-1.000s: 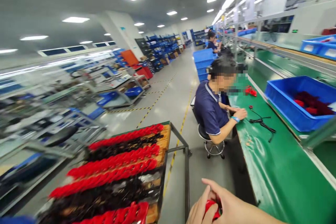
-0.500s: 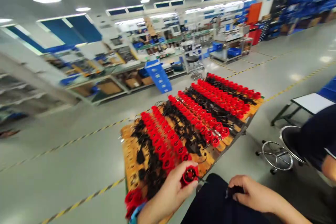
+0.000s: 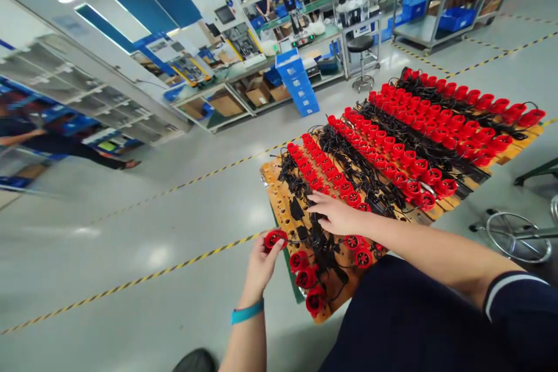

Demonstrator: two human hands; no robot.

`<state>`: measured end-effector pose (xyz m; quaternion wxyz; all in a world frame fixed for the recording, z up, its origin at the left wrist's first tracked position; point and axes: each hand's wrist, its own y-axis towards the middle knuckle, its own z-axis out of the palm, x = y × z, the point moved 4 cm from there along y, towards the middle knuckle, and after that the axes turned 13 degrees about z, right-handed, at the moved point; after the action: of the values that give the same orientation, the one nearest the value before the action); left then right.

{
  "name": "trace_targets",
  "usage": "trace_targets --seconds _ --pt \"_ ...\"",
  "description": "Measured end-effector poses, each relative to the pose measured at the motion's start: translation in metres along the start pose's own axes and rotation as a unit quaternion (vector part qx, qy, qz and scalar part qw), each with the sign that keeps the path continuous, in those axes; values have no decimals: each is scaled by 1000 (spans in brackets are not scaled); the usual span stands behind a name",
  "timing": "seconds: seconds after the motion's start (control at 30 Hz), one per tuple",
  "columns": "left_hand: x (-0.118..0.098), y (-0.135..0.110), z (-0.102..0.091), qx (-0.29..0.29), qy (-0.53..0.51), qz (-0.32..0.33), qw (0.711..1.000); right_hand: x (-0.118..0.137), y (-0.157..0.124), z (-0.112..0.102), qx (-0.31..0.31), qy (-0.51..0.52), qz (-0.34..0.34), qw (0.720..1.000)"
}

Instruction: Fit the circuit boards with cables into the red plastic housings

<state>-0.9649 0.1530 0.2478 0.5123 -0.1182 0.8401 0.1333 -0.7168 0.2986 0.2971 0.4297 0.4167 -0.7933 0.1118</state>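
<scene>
My left hand (image 3: pixel 260 261) holds a round red plug part (image 3: pixel 276 238) at the near left edge of a wooden rack (image 3: pixel 279 203) on a cart. My right hand (image 3: pixel 335 213) rests flat, fingers spread, on the black cables (image 3: pixel 314 232) near the rack's front end. Rows of red plug parts (image 3: pixel 405 157) with black cables between them run across the rack. A blue band is on my left wrist.
Grey floor with yellow-black tape lines (image 3: pixel 131 285) lies to the left. A stool base (image 3: pixel 518 236) stands at the right. Workbenches with blue bins (image 3: pixel 300 84) and boxes line the back. A person's arm (image 3: pixel 65 142) shows at far left.
The view swung left and down, away from the green bench toward the rack. My right hand moved from my lap onto the cables. My left hand carried the red part to the rack's edge.
</scene>
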Motion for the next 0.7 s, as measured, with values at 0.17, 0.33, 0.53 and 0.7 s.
trace_targets --seconds 0.17,0.33,0.53,0.7 --pt "69 0 26 68 -29 -70 995 -28 -31 28 -4 0 46 999" --pt "84 2 33 108 -24 -97 989 -35 -84 -17 -54 49 116 991" --pt "68 5 26 149 -8 -107 983 -66 -185 -68 -134 105 316 933" --pt "30 12 0 108 51 -114 986 -118 -307 -97 -217 155 467 843"
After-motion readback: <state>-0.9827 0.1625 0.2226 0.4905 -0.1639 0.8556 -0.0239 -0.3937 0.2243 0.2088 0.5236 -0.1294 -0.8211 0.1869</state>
